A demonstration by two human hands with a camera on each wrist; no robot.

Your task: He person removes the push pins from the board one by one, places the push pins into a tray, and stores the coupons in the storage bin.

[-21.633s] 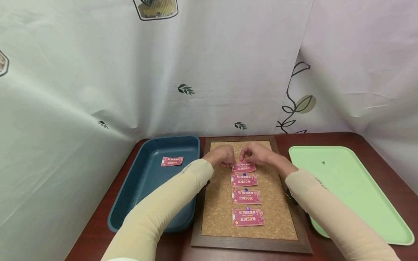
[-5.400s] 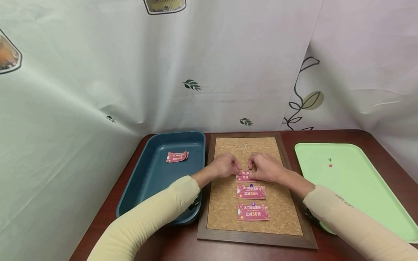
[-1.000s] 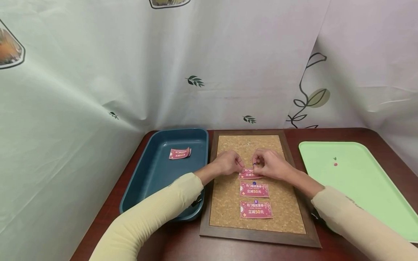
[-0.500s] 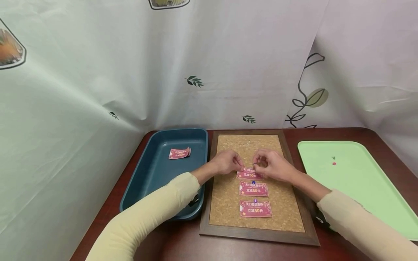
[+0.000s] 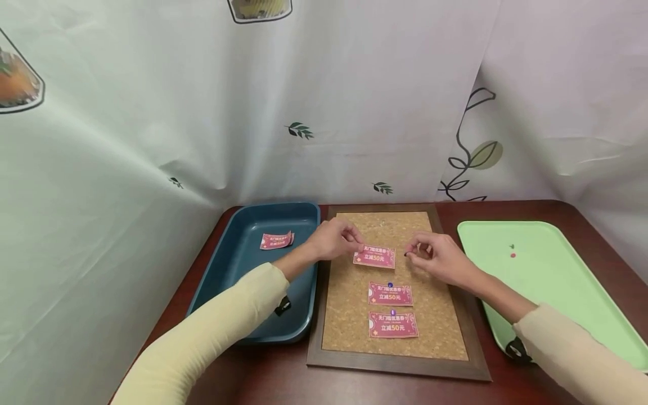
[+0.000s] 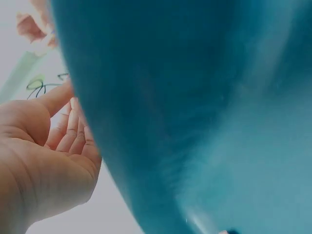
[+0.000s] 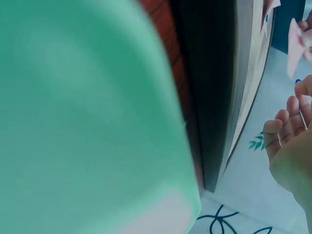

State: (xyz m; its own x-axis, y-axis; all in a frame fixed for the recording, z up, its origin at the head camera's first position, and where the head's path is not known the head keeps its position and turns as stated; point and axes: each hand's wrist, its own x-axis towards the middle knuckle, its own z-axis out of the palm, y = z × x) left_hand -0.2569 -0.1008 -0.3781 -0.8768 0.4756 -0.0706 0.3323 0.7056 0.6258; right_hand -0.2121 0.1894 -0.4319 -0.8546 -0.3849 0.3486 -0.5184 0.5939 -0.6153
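Observation:
In the head view my left hand (image 5: 336, 239) pinches the upper left corner of a pink coupon (image 5: 376, 257), tilted above the cork board (image 5: 349, 332). My right hand (image 5: 440, 256) pinches a small dark blue pushpin (image 5: 406, 255), apart from the coupon on its right. Two other coupons lie on the board, one (image 5: 390, 295) above the other (image 5: 393, 326), each with a pin at its top edge. The right wrist view shows the blue pin (image 7: 298, 81) at the fingertips of my right hand (image 7: 292, 141). A blue tray wall (image 6: 146, 122) hides my left fingertips in the left wrist view.
Left of the board stands a blue tray (image 5: 202, 287) holding overlapping coupons (image 5: 276, 241). A green tray (image 5: 562, 287) at the right holds a red pin (image 5: 513, 255) and a small green item (image 5: 512, 246). Clear pins (image 5: 382, 223) are near the board's top.
My left hand has lifted the coupon up and leftward from above the other two. My right hand, with the blue pin, has drawn away to the right.

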